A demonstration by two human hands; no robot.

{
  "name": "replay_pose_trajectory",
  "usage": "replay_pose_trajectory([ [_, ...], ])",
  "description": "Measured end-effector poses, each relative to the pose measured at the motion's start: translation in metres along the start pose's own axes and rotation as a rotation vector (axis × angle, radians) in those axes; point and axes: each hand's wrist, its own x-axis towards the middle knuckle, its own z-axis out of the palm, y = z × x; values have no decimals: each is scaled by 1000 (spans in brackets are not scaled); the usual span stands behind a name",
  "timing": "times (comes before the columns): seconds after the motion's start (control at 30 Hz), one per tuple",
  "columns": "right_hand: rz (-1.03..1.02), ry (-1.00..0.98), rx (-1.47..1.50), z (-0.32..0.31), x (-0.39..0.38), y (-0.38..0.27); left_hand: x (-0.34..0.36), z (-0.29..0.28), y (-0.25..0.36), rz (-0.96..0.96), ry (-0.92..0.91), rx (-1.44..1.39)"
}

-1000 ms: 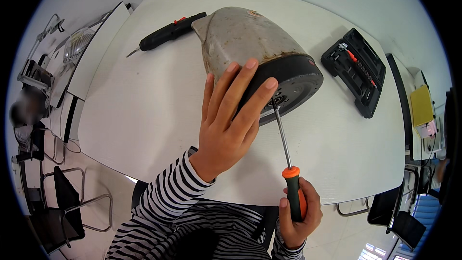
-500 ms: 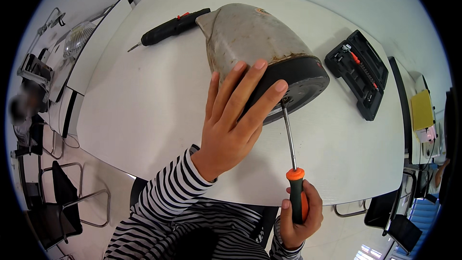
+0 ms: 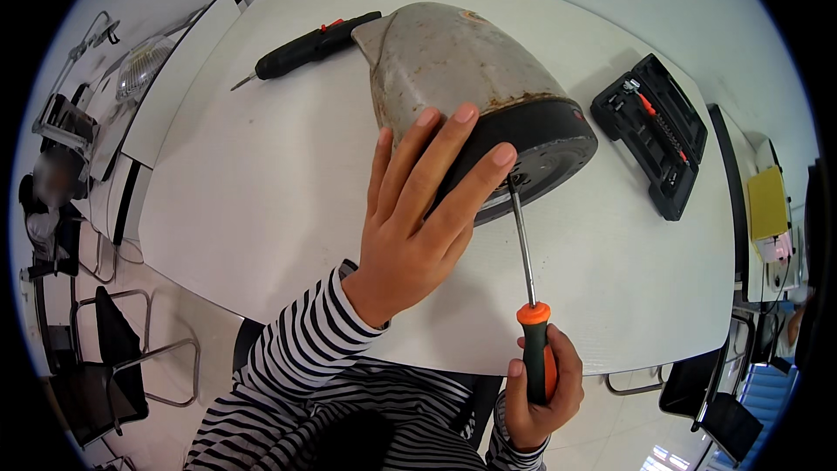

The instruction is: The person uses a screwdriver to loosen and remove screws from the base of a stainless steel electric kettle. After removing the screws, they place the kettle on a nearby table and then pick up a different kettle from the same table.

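A worn grey metal electric kettle [image 3: 453,57] with a black base lies tilted on the white table [image 3: 261,201], its underside turned toward me. My left hand [image 3: 410,227] lies on its lower side and base with fingers spread; the thumb is mostly hidden. In my right hand [image 3: 549,392] is a screwdriver [image 3: 534,344] with a dark green and orange handle, fingers wrapped around it. Its long shaft points up and its tip meets a recess in the kettle's underside. The screw itself is too small to make out.
A black cordless screwdriver [image 3: 305,51] with a bit lies beyond the kettle at the left. On the right, an opened black tool case [image 3: 654,135] holds bits and a red-marked tool. A chair [image 3: 122,358] stands at the left; another person [image 3: 57,183] is farther back.
The kettle and my left hand have shifted very slightly to the left. The screwdriver stays against the underside, with my right hand's grip the same.
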Motion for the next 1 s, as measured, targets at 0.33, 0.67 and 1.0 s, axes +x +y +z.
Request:
replay_pose_trajectory([
  [0.33, 40, -2, 73, -3, 2, -3, 0, 0, 0, -1, 7, -5],
  [0.67, 57, -23, 69, -4, 5, -3, 2, -1, 1, -3, 3, -1],
  [1.0, 192, 19, 65, -5, 0, -13, 0, -4, -6, 69, -51, -12],
])
